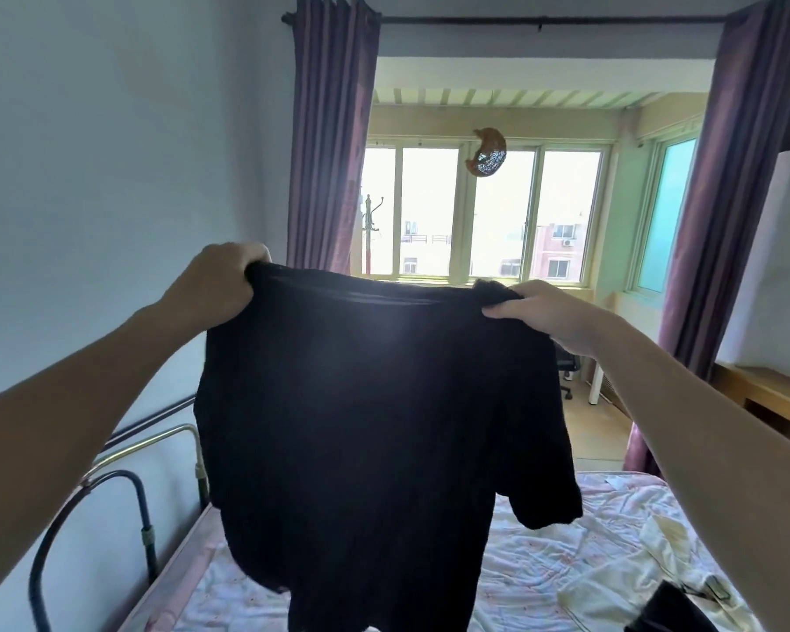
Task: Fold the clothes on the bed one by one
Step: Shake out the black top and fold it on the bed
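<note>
T-shirt (pixel 374 403) — plain black | bedsheet (pixel 543 563) — white, faint pink floral | curtains (pixel 329 143) — purple | garment (pixel 648 563) — cream

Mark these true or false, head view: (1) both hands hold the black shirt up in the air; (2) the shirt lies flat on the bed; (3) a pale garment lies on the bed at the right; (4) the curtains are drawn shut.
1. True. The left hand and right hand each keep a grip on the top edge of the black shirt.
2. False. It hangs above the bed.
3. True. The pale garment lies crumpled there.
4. False. The curtains are pulled aside; the window shows.
</note>
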